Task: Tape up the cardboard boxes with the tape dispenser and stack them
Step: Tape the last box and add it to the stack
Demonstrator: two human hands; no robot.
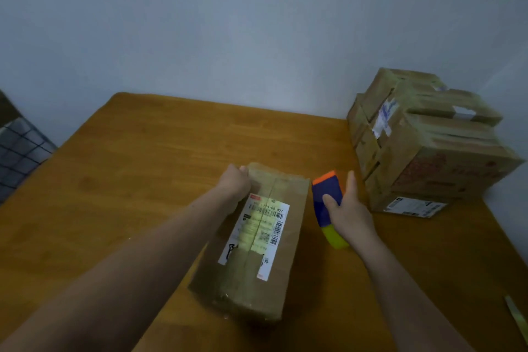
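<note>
A long cardboard box (288, 234) lies in the middle of the wooden table (143, 168), its flaps closed, with a white shipping label and a yellowish tape strip along its top seam. My left hand (234, 183) grips the box's far left corner, fingers curled over the edge. Just right of the box sits the tape dispenser (325, 203), blue with an orange tip and a yellow end. My right hand (348, 208) lies on its right side, thumb on top and fingers stretched along it.
A stack of several taped cardboard boxes (428, 146) stands at the table's far right corner against the grey wall. A checked cloth (20, 148) shows beyond the left edge. A strip of tape (517, 314) lies at the right edge.
</note>
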